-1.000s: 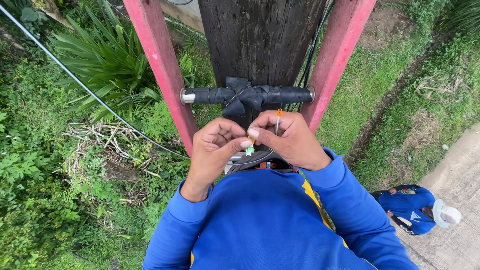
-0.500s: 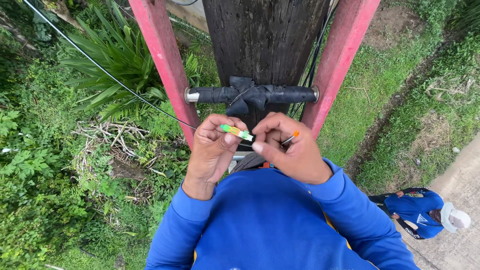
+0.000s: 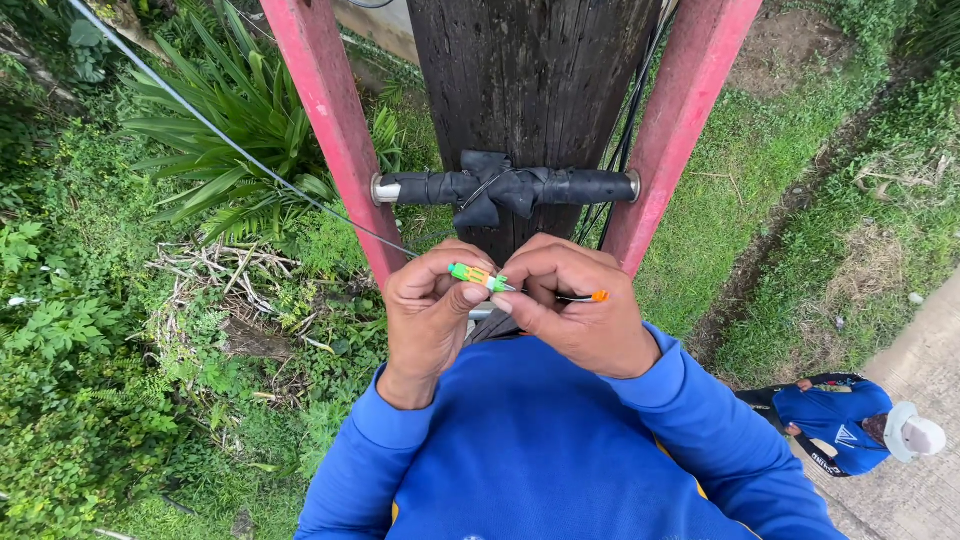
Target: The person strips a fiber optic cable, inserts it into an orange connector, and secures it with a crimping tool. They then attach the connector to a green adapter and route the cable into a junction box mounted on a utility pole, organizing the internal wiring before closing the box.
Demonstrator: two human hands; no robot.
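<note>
High on a red ladder, I look down over my blue sleeves. My left hand (image 3: 432, 310) pinches a small green and yellow connector (image 3: 477, 276) between thumb and fingers. My right hand (image 3: 570, 312) grips the connector's other end, and an orange-tipped thin piece (image 3: 597, 296) sticks out past its fingers. Both hands meet just below the taped black ladder rung (image 3: 505, 187) that lies against the dark wooden pole (image 3: 530, 90).
Red ladder rails (image 3: 325, 130) flank the pole. A thin grey cable (image 3: 230, 145) runs from the upper left toward my hands; black cables (image 3: 628, 150) hang by the pole. Far below are grass, plants and a person in blue with a white hat (image 3: 850, 420) on a concrete path.
The connector, first hidden low between my fingers, is now lifted and held level between both hands. The view has shifted slightly right.
</note>
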